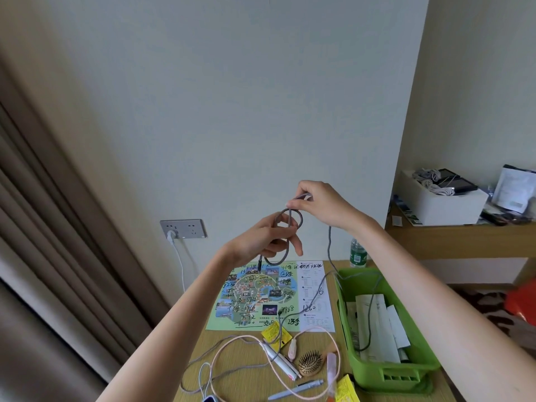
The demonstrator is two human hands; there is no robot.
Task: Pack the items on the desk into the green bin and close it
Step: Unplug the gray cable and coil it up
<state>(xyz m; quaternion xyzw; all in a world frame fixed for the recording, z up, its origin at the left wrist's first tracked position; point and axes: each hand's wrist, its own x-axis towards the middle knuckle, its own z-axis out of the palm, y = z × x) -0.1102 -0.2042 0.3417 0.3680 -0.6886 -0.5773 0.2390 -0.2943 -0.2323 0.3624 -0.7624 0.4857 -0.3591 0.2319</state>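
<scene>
Brown curtain (43, 227) fills the nine o'clock side of the view. One wooden desk (240, 361) lies at six o'clock, and one wooden shelf (452, 236) at three o'clock carries one white box (443, 204).

Taking the person's side of the desk as six o'clock, one green bin (377, 372) stands at three o'clock. It is open at the top, with several white papers (377, 326) inside. One printed map (261, 297) with handwriting on it lies flat at twelve o'clock, just beside the bin.

Two hands are raised above the map. The left hand (266, 239) has its fingers curled through loops of one grey cable (329, 245); I count about two loops. The right hand (319, 203) is higher, at one o'clock from the left, and pinches the same cable between thumb and forefinger. From there the cable hangs down, crosses the far rim of the bin and lies on the papers.

One pink cable (224, 346) makes a wide loop at six o'clock of the desk. Thin grey cable also winds at seven o'clock; I cannot tell if it is the same one.

One plastic bottle (358, 255) stands at the far edge, at one o'clock. One double wall socket (183, 228) has one white plug in it.

Inside the pink loop are one round hairbrush (311, 363) and one white stick-shaped item (280, 359). One blue-grey pen (295, 390) lies at five o'clock. Two yellow packets (275, 332) are there: one just below the map, one at the near edge beside the bin.
</scene>
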